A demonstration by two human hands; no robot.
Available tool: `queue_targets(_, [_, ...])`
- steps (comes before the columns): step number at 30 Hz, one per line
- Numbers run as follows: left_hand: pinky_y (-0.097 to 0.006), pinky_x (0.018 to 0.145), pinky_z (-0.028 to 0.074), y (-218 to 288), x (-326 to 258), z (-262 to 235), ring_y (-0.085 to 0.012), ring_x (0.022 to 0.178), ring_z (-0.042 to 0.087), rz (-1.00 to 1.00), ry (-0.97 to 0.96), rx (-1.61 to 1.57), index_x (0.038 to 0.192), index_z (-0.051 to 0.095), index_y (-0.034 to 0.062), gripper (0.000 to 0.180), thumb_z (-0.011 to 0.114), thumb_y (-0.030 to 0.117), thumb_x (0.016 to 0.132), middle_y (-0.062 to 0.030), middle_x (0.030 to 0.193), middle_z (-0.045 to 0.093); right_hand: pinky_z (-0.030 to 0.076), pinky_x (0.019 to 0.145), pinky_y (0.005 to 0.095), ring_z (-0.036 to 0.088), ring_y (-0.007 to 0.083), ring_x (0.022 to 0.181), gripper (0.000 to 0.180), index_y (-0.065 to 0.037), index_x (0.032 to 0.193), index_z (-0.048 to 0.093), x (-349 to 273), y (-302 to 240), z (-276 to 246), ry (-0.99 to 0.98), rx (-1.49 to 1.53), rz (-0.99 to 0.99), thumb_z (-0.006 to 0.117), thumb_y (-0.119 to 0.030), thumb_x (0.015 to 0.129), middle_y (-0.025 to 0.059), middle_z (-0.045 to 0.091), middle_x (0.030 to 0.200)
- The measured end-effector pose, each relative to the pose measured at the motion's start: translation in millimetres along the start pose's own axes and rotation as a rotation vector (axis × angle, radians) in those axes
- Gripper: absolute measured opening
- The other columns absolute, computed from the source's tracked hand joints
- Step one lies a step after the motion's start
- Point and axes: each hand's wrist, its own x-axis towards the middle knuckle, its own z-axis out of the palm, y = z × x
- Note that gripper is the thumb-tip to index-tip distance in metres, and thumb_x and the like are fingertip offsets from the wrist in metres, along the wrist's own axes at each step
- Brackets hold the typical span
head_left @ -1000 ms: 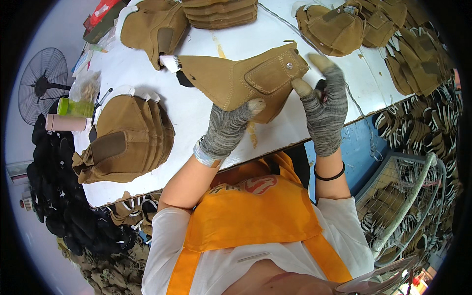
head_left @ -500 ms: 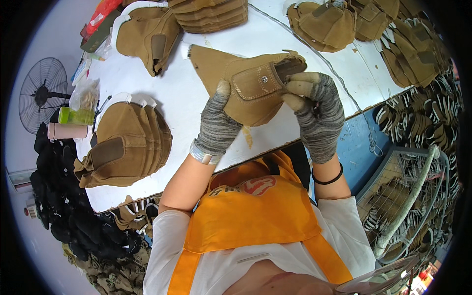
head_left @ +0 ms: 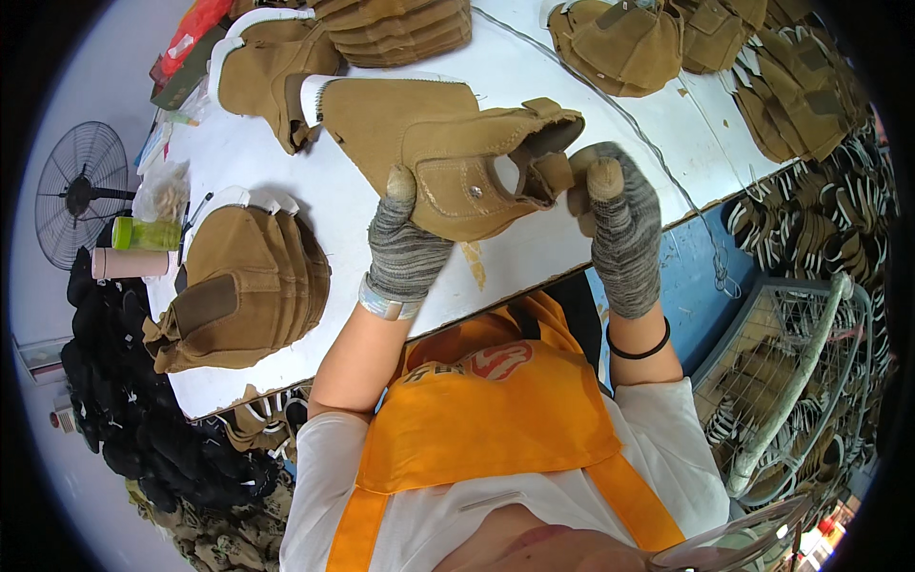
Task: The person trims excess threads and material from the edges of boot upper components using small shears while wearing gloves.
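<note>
A brown suede shoe upper [head_left: 457, 157] is held up over the white table, with a small round metal stud on its side flap. Its white-edged end points to the far left, and its opening gapes on the right. My left hand [head_left: 410, 243], in a grey striped glove with bare-looking tan fingertips, is closed on the near edge, thumb on top. My right hand [head_left: 620, 224], gloved alike, is closed at the right end by the narrow tab. Its thumb points up, and its other fingers are partly hidden behind the tab.
On the white table [head_left: 348, 300] a stack of brown uppers [head_left: 253, 276] stands at left, with more piles [head_left: 615, 48] along the far side. A grey cord [head_left: 610, 100] crosses the tabletop. A fan [head_left: 81, 195] is at far left; a wire cart [head_left: 777, 391] stands at right.
The upper has turned in my hands, so its opening gapes wider and its white-edged end has swung left. My right hand has shifted slightly, its thumb now raised.
</note>
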Motion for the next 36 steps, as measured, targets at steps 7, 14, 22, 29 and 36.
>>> queue_targets(7, [-0.047, 0.101, 0.039, 0, -1, 2, -0.0272, 0.114, 0.050, -0.001, 0.031, 0.106, 0.134, 0.039, 0.0091, 0.056, 0.052, 0.043, 0.091, -0.0117, 0.125, 0.050, 0.035, 0.047, 0.0194, 0.044, 0.0051, 0.051, 0.038, -0.005, 0.080, 0.063, -4, -3, 4, -0.109, 0.230, 0.261, 0.064, -0.043, 0.085, -0.0022, 0.052, 0.057])
queue_targets(14, [-0.049, 0.103, 0.037, 7, 5, -11, -0.0286, 0.120, 0.046, -0.021, 0.110, -0.246, 0.134, 0.040, 0.0116, 0.052, 0.049, 0.042, 0.092, -0.0109, 0.131, 0.047, 0.033, 0.048, 0.0191, 0.041, 0.0036, 0.051, 0.033, -0.007, 0.075, 0.061, -13, -14, 18, -0.127, 0.167, 0.318, 0.064, -0.038, 0.086, -0.0048, 0.050, 0.057])
queue_targets(22, [-0.050, 0.107, 0.031, 25, 14, -19, -0.0295, 0.125, 0.042, -0.039, 0.090, -0.460, 0.134, 0.041, 0.0129, 0.050, 0.044, 0.043, 0.094, -0.0099, 0.135, 0.045, 0.029, 0.043, 0.0197, 0.041, 0.0048, 0.048, 0.025, -0.006, 0.074, 0.057, -23, -11, 26, -0.161, 0.275, 0.306, 0.068, -0.027, 0.084, -0.0015, 0.052, 0.060])
queue_targets(29, [-0.048, 0.105, 0.033, 24, 11, -19, -0.0275, 0.120, 0.047, -0.015, 0.132, -0.340, 0.134, 0.041, 0.0171, 0.046, 0.043, 0.041, 0.095, -0.0070, 0.132, 0.048, 0.041, 0.053, 0.0221, 0.050, 0.0078, 0.060, 0.038, -0.006, 0.077, 0.061, -11, -10, 15, -0.219, 0.175, 0.445, 0.062, -0.043, 0.087, -0.0011, 0.057, 0.065])
queue_targets(36, [-0.045, 0.099, 0.042, 13, -6, -11, -0.0318, 0.120, 0.047, -0.165, 0.043, 0.005, 0.137, 0.033, 0.0036, 0.094, 0.075, 0.053, 0.068, -0.0165, 0.133, 0.045, 0.039, 0.059, 0.0195, 0.049, 0.0066, 0.068, 0.056, 0.000, 0.117, 0.057, -7, 1, 0, -0.043, 0.128, -0.102, 0.062, -0.046, 0.085, 0.0038, 0.058, 0.091])
